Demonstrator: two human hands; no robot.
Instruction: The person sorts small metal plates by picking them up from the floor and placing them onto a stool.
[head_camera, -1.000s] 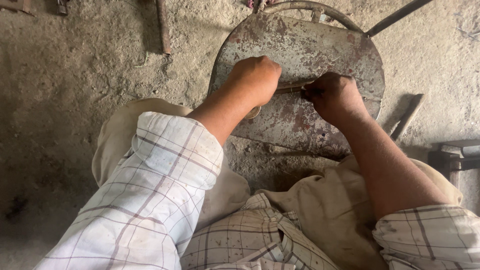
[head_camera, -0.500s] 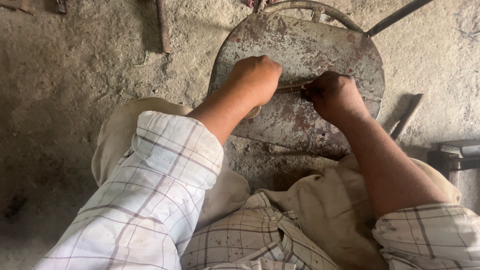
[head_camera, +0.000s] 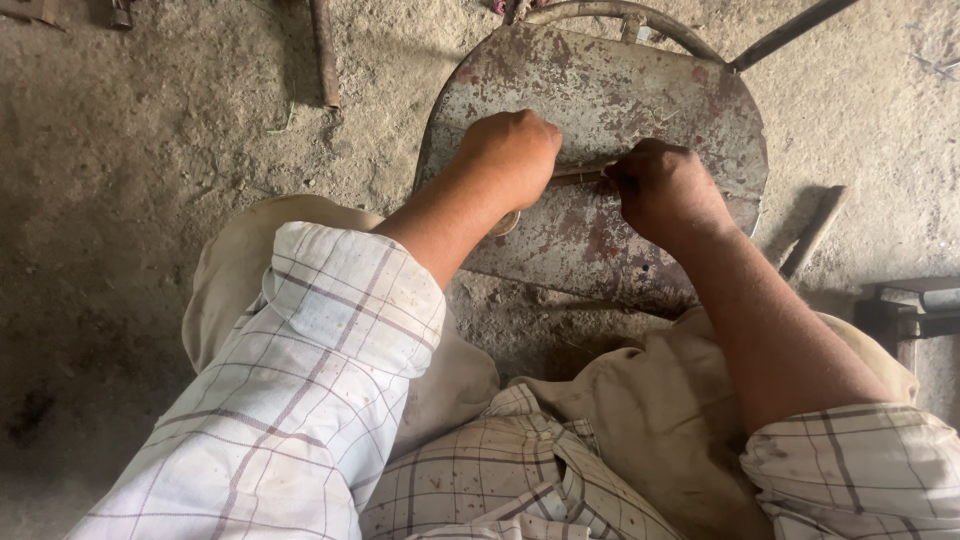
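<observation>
Head view: left hand (head_camera: 510, 155) and right hand (head_camera: 665, 190), fingers curled tight, each grip an end of a thin rod (head_camera: 582, 171) laid across the rusty metal plate (head_camera: 600, 90) (the work looks midway).

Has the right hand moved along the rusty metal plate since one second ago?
No. The right hand grips the thin rod at the same spot on the rusty metal plate, opposite the left hand.
</observation>
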